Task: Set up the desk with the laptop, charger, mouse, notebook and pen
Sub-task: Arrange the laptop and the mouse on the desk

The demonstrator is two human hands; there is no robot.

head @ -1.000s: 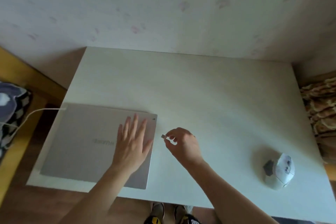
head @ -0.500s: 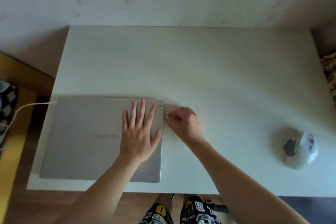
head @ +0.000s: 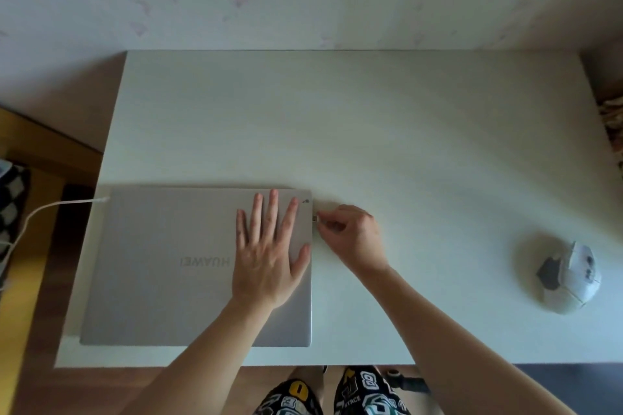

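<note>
presently the closed laptop [head: 199, 266] lay flat near the front left corner of the desk [head: 387, 131], logo upside down to the wearer, hinge edge away. left hand [head: 269, 246] rested palm-down on the lid's right half, fingers straight and spread, thumb out toward the right edge; judged to be there to pin the laptop so it would not slide under a sideways push. right hand [head: 350, 232] sat just right of the laptop, fingers curled, thumb and forefinger pinching a small plug [head: 315, 218] at the right edge near the far corner. plug was likely the mouse's receiver, though too small to be sure. whether it was already seated in the port could not be told; it touched or nearly touched the edge.

white charger cable [head: 50, 212] met the laptop's far left corner and ran off left past the desk edge, so charging looked already connected. mouse [head: 569, 274], white with grey panels, sat well to the right of the laptop, near the desk's right edge, apart from both hands, handy for right-hand use.

notebook and pen were not seen anywhere on the desk. judged stage: laptop, charger and mouse placed; plug going in; lid not yet opened. a checkered cushion [head: 11, 199] showed left of the laptop, off the desk.
</note>
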